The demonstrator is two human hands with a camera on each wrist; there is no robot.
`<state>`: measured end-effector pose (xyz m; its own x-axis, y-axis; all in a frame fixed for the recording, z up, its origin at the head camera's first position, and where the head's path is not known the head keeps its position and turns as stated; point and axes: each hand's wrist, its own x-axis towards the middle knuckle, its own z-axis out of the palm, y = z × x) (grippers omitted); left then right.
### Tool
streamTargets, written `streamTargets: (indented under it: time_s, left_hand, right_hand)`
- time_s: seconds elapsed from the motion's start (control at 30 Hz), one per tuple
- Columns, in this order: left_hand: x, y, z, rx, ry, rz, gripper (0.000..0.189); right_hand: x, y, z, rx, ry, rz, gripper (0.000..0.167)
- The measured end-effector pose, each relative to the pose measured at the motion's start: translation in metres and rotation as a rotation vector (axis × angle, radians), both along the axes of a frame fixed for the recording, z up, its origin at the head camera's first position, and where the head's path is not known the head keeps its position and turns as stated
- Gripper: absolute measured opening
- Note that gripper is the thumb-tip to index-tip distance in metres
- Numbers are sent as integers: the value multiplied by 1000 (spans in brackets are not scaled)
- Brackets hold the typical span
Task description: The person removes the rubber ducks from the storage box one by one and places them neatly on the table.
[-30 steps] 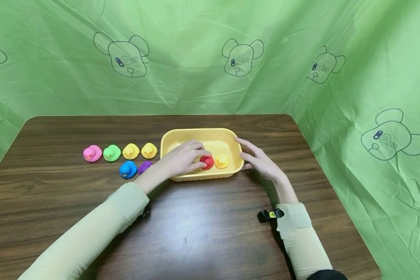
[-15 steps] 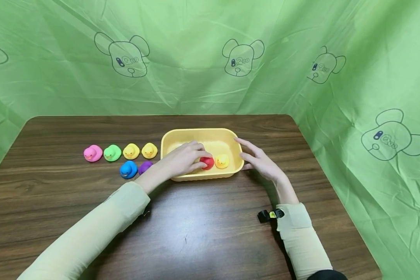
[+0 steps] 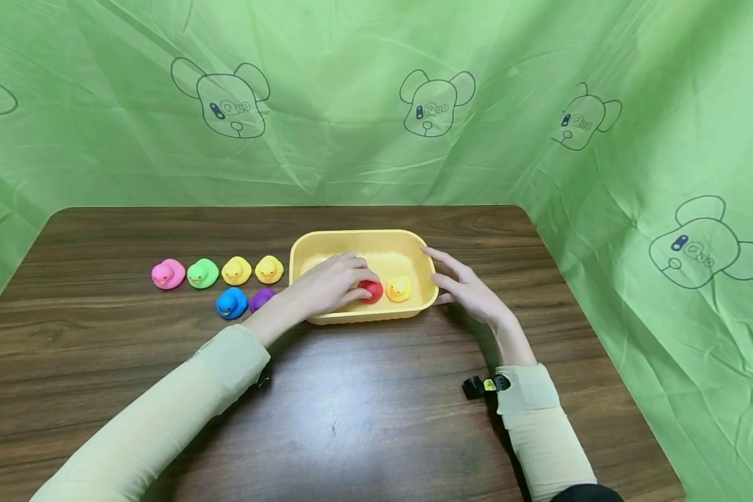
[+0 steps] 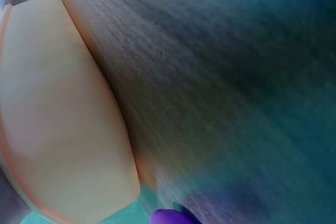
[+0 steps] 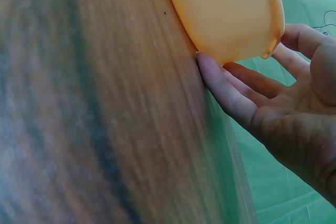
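Note:
A yellow plastic tub stands on the table. My left hand reaches over its near left rim and pinches a red rubber duck between thumb and fingers, partly covering it. Right beside the red one sits a small yellow rubber duck, also inside the tub. At the tub's right end my right hand has its fingers spread, and the fingertips touch the end wall. In the left wrist view the tub's side hides nearly all of the left hand.
Left of the tub, a pink duck, a green duck and two yellow ducks form a row on the brown table. In front of them are a blue duck and a purple duck, partly behind the left wrist. Green cloth surrounds the table.

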<state>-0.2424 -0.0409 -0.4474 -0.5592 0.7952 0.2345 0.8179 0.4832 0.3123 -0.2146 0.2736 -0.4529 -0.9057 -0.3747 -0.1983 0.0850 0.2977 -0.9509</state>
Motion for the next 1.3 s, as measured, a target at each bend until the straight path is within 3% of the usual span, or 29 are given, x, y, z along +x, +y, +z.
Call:
streamTargets:
  time_s: [0.6,1.03,1.3]
  left_hand:
    - [2,-4,5,67,-43,59,24]
    - [4,-18,16,48,-27,92,26]
    - [9,-32,25,84,-10,100,26]
  right_hand:
    - [0,-1,-2,-15,9,11,56]
    - [0,-1,0,-14,8,16,55]
    - [1,0,-1,-12,18,16,55]
